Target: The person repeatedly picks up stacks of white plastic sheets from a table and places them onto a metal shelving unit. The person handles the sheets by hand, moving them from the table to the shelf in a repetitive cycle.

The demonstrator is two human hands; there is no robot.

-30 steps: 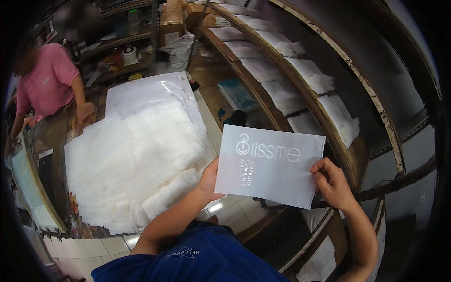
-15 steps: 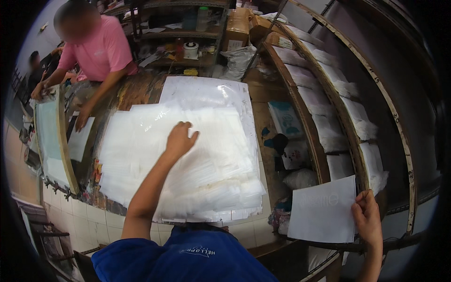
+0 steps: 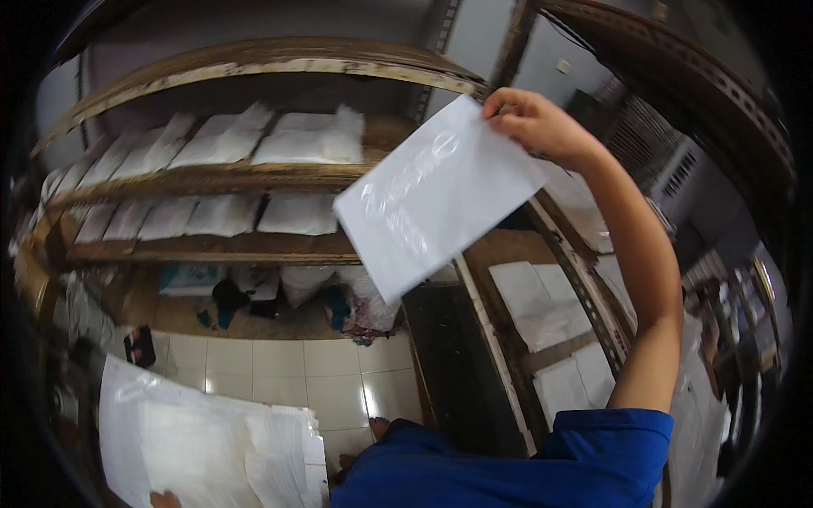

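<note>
My right hand [image 3: 525,118] is raised at the upper right, fingers closed on the corner of a thin white sheet [image 3: 449,190]. The sheet hangs tilted in front of the shelves, with faint shiny marks across its face. At the lower left, a broad layer of white sheets [image 3: 203,440] covers the table end. Only a little of my left hand [image 3: 165,499] shows at the bottom edge, fingers resting on those sheets with nothing visible in them.
Wooden shelves at the left [image 3: 203,179] bear rows of white stacks [image 3: 309,140]. Another rack at the right holds more white sheets [image 3: 542,300]. Plastic bags [image 3: 368,300] and a dark bundle [image 3: 229,296] lie beneath the left shelves, beside a tiled floor [image 3: 271,368].
The view has swung right, from the table to the racks, and the co-worker is out of view. My right hand has lifted the white sheet; my left hand stays over the table sheets.
</note>
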